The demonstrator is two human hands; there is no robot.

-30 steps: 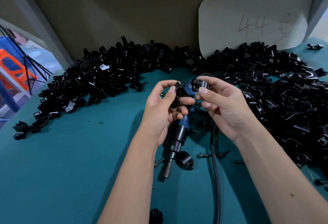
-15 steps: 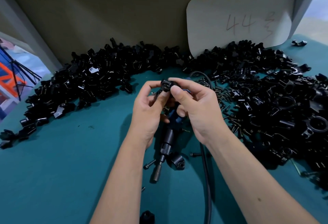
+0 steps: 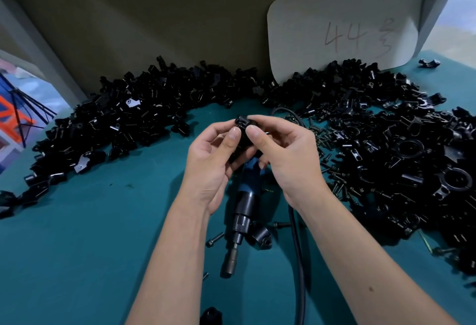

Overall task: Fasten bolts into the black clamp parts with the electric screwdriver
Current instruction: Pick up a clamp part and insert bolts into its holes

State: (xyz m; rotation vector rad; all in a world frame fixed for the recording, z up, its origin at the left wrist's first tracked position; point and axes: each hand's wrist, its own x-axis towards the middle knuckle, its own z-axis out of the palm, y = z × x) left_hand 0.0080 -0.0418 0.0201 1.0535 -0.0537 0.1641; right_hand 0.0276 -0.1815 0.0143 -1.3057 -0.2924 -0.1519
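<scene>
grip: both hands meet above the table middle, fingers curled around one small black clamp part (image 3: 242, 125); the left hand (image 3: 210, 162) pinches it with thumb and fingers, the right hand (image 3: 286, 154) with thumb and forefinger.
clamp part: held in the air between the two thumbs, above the screwdriver.
screwdriver: a blue and black electric screwdriver (image 3: 244, 201) lies on the teal table (image 3: 90, 247) under the hands, tip toward the viewer, untouched.
cable: a black cable (image 3: 296, 252) runs along the screwdriver's right.
loose parts: one black clamp (image 3: 261, 238) touches the screwdriver's nose; a bolt (image 3: 214, 239) lies just left of it.
heaps: black clamp parts (image 3: 123, 121) piled in an arc along the back and right.
card: a white card (image 3: 342, 28) marked "44" leans on the back wall.
</scene>
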